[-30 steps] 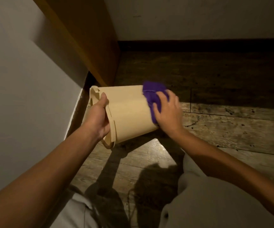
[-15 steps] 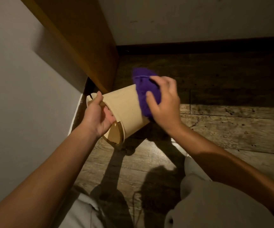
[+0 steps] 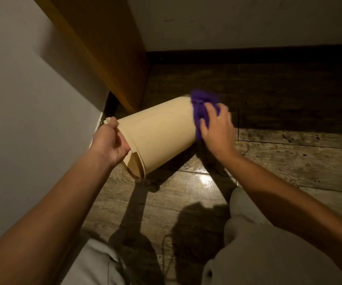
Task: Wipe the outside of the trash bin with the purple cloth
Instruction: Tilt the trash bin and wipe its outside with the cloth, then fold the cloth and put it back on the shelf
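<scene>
A: Holding the trash bin off the wooden floor, tipped on its side, is the left hand. Its fingers are curled closed around the rim at the open end, which points down and toward the person.

B: And the other end of the bin?

A: The closed base points up and away, toward the dark skirting board. The purple cloth is bunched over that base end, covering the edge where base meets side wall.

B: What is the right hand doing?

A: It lies on the cloth with its fingers bent over it, pressing it against the bin. Thumb and fingers are closed on the fabric; purple shows between and above them.

B: What surrounds the bin?

A: An orange-brown wooden panel rises just behind its rim end, next to the grey wall on the bin's left. Under the bin the floor carries its shadow and a bright glossy patch of reflected light. Nearer the person than the bin, the knees in pale grey trousers fill the bottom of the view.

B: Is anything inside the bin?

A: I cannot tell; only a sliver of the inner wall shows at the rim.
</scene>
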Demonstrator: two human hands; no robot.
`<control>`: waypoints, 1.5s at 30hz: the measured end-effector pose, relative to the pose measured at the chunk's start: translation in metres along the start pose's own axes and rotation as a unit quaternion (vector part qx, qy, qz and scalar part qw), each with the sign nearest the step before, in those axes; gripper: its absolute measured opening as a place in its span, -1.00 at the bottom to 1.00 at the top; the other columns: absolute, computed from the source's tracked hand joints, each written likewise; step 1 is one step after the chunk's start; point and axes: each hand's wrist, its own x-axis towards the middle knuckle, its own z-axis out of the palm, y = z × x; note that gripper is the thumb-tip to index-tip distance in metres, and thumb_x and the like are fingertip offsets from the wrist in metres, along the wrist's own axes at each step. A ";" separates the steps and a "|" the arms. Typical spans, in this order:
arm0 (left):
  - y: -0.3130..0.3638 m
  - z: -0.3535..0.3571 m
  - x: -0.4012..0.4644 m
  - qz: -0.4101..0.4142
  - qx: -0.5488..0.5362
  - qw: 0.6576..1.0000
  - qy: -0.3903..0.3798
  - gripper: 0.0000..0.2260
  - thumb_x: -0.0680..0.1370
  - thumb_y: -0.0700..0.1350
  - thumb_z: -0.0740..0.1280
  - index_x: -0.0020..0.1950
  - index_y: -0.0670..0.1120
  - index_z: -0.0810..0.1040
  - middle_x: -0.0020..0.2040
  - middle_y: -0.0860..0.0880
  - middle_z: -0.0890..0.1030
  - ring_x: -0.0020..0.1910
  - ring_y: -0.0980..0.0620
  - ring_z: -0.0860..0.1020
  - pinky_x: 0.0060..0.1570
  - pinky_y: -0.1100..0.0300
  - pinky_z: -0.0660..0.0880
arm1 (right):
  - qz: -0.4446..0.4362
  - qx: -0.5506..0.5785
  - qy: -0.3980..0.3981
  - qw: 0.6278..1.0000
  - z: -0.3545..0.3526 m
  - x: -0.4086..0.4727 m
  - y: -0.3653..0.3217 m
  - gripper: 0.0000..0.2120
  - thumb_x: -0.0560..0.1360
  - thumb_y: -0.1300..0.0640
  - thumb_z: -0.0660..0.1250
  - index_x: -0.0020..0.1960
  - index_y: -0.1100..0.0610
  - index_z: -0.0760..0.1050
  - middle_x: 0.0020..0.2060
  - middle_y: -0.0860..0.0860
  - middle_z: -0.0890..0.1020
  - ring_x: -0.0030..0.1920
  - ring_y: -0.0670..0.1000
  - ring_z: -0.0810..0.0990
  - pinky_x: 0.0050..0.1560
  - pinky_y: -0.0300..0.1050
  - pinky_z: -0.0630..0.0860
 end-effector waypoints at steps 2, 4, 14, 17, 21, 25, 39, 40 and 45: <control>0.005 0.000 0.000 0.006 -0.013 1.000 -0.024 -0.53 0.72 0.11 0.16 0.51 -0.16 0.33 0.06 -0.22 0.71 -0.11 -0.17 0.77 -0.26 -0.05 0.71 | 0.086 0.019 0.003 0.996 -0.005 0.009 0.021 -0.57 0.62 0.05 0.31 0.47 0.07 0.42 0.40 0.21 0.40 0.30 0.26 0.50 0.15 0.09 0.52; 0.007 -0.003 -0.001 0.037 0.054 0.996 -0.066 -0.44 0.67 0.22 0.19 0.49 -0.17 0.39 0.13 -0.20 0.72 0.03 -0.14 0.75 -0.14 -0.01 0.71 | 0.124 0.056 0.023 0.990 -0.011 0.008 0.031 -0.62 0.61 0.07 0.32 0.43 0.06 0.46 0.37 0.17 0.40 0.25 0.23 0.54 0.12 0.01 0.49; 0.011 0.006 0.003 0.171 0.335 0.927 0.014 -0.59 0.62 -0.19 0.37 0.47 -0.12 0.41 0.20 -0.11 0.62 0.13 -0.13 0.62 -0.13 0.04 0.57 | 0.007 0.228 0.091 0.969 -0.030 0.003 -0.040 -0.69 0.58 0.02 0.35 0.30 0.04 0.54 0.27 0.05 0.48 0.12 -0.11 0.48 0.05 -0.59 0.30; 0.036 0.008 -0.005 0.192 0.467 0.862 0.050 -0.62 0.62 -0.11 0.39 0.41 -0.11 0.43 0.16 -0.10 0.58 0.08 -0.11 0.58 -0.11 -0.01 0.55 | 0.025 0.224 0.087 0.970 -0.035 0.004 -0.040 -0.69 0.57 0.01 0.37 0.29 0.04 0.54 0.28 0.05 0.48 0.10 -0.11 0.48 0.02 -0.53 0.31; 0.014 0.029 -0.005 0.216 0.685 0.693 0.068 -0.87 0.65 -0.14 0.35 0.16 -0.16 0.52 -0.02 -0.10 0.58 0.03 -0.15 0.59 -0.09 0.01 0.50 | 0.048 0.216 0.062 0.973 -0.037 0.000 -0.036 -0.69 0.57 0.05 0.40 0.29 0.06 0.55 0.30 0.07 0.48 0.11 -0.09 0.47 -0.01 -0.48 0.30; -0.033 0.028 0.014 0.219 0.742 0.624 0.112 -0.78 0.66 -0.17 0.31 0.24 -0.27 0.54 0.14 -0.25 0.66 0.11 -0.26 0.64 0.00 0.02 0.55 | 0.037 0.219 0.053 0.974 -0.047 -0.003 -0.037 -0.71 0.56 0.05 0.41 0.27 0.05 0.56 0.27 0.05 0.51 0.12 -0.09 0.49 0.03 -0.43 0.35; 0.139 0.173 -0.213 -0.032 0.358 0.925 -0.121 -0.27 0.35 0.55 0.34 0.20 -0.01 0.68 -0.08 -0.15 0.78 -0.12 -0.16 0.76 -0.11 0.01 0.69 | -0.184 0.276 -0.108 0.937 -0.357 0.034 -0.204 -0.43 0.49 0.06 0.47 0.46 -0.08 0.40 0.36 -0.14 0.47 0.37 -0.18 0.46 0.33 -0.25 0.46; 0.157 0.188 -0.240 -0.019 0.347 0.929 -0.127 -0.36 0.37 0.49 0.40 0.16 0.01 0.71 0.01 -0.13 0.78 -0.04 -0.15 0.76 -0.01 -0.01 0.68 | -0.216 0.269 -0.119 0.931 -0.385 0.038 -0.223 -0.41 0.50 0.07 0.49 0.48 -0.07 0.39 0.40 -0.12 0.45 0.41 -0.14 0.44 0.35 -0.22 0.45; 0.254 0.250 -0.361 0.025 0.280 0.949 -0.141 -0.69 0.54 0.03 0.49 0.23 -0.07 0.67 0.13 -0.13 0.77 0.08 -0.12 0.75 -0.05 0.04 0.70 | -0.176 0.310 -0.135 0.924 -0.521 0.068 -0.299 -0.21 0.41 -0.17 0.58 0.54 -0.14 0.31 0.46 -0.16 0.39 0.43 -0.12 0.44 0.32 -0.28 0.45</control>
